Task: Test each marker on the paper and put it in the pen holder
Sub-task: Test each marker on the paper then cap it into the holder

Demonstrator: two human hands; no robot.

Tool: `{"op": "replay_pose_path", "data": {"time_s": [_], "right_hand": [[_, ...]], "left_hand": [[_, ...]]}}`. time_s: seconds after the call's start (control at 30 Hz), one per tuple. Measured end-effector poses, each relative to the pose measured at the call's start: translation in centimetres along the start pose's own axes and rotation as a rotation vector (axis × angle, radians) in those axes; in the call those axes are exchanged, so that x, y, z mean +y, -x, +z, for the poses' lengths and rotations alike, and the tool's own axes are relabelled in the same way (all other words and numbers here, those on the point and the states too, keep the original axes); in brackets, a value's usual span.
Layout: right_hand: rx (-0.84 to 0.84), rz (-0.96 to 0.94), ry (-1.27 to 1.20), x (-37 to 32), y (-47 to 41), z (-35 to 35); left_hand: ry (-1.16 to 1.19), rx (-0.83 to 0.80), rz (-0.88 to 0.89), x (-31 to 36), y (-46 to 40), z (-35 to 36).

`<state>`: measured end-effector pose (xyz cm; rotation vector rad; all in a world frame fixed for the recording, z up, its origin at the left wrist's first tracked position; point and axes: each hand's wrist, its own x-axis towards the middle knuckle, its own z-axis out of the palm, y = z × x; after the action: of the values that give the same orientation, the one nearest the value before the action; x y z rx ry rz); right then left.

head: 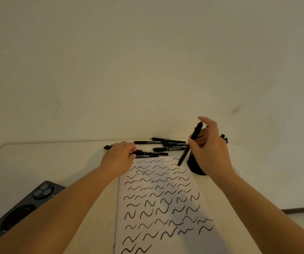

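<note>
Marker (190,143), pinched slanted in the right hand (208,153) over the paper's (165,198) far edge beside the holder (193,166), should drop in upright, while the left hand (119,155) grips another near the desk's (56,162) far edge.

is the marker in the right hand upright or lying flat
Tilted, near upright. The right hand holds the marker above the paper, its lower end toward the sheet's top right corner; contact cannot be told.

Black marker (191,143) in right hand (211,153) above scribbled paper (162,198)
</note>
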<state>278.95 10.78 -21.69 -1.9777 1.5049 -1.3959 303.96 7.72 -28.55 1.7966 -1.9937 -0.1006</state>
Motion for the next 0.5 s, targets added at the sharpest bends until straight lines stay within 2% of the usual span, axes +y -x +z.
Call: {"op": "replay_pose_path", "data": {"time_s": [0.13,0.2,0.3,0.5], "right_hand": [[0.216,-0.014,-0.075,0.3,-2.6,-2.4],[0.272,-0.023,-0.066,0.6,-3.4,-2.9],[0.267,-0.020,-0.029,1.3,-3.9,-2.9],[0.226,-0.011,0.044,3.0,-3.8,-2.1]], "left_hand": [[-0.125,-0.102,-0.043,-1.6,-1.9,0.5],[-0.174,-0.148,-0.047,-2.0,-2.4,0.7],[-0.228,-0.189,-0.044,-2.1,-2.7,1.0],[-0.174,-0.210,-0.068,-2.1,-2.8,1.4]]}}
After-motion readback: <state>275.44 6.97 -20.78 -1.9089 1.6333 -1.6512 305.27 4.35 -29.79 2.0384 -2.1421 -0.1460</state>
